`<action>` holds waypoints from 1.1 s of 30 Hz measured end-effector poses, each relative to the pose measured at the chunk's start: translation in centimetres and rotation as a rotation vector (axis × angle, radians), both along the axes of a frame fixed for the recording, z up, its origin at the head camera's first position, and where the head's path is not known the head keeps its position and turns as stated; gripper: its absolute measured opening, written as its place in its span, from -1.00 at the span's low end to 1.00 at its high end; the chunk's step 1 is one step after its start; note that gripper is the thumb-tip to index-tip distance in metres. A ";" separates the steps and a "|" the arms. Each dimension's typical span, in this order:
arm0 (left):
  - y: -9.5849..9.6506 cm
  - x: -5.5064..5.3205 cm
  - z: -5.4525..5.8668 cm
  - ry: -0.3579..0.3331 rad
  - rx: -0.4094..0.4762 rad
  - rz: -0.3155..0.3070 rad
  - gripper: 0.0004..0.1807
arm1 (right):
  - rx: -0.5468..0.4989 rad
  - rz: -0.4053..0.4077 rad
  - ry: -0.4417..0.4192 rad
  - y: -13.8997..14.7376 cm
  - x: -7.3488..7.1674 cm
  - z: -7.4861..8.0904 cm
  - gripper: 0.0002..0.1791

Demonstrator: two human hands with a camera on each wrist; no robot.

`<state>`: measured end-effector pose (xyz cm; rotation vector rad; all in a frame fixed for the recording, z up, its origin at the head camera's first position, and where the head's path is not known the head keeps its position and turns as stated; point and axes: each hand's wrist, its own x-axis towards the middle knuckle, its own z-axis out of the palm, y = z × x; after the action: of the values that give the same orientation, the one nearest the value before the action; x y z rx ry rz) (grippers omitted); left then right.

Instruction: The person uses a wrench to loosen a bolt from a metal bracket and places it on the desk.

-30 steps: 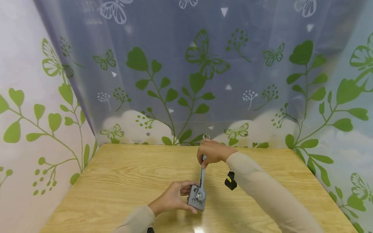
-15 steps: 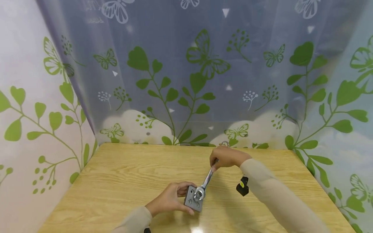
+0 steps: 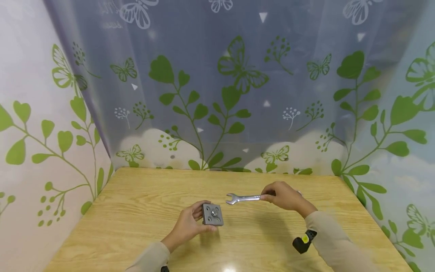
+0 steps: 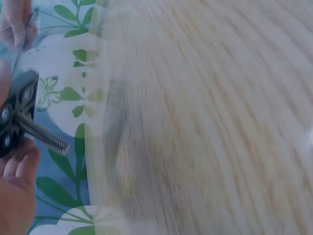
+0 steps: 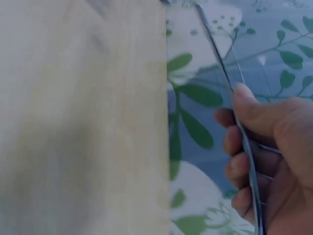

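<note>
The left hand (image 3: 187,224) grips a metal plate (image 3: 209,215), best held steady; rightward, the right hand (image 3: 283,195) curls round a wrench (image 3: 247,198).

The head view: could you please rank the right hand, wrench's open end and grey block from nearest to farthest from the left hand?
1. Grey block, in the left hand
2. Wrench's open end, right of it
3. Right hand, farther right
</note>
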<state>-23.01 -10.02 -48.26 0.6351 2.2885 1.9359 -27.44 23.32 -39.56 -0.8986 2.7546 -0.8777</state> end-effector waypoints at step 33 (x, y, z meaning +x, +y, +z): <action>2.3 0.3 0.5 0.159 -0.003 0.412 -0.06 | -0.457 -0.491 -0.086 -11.1 10.6 -7.1 -0.66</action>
<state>-22.67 -7.72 -47.74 0.3453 2.6969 2.1115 -16.84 12.18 -46.64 -0.1980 2.7836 -1.6264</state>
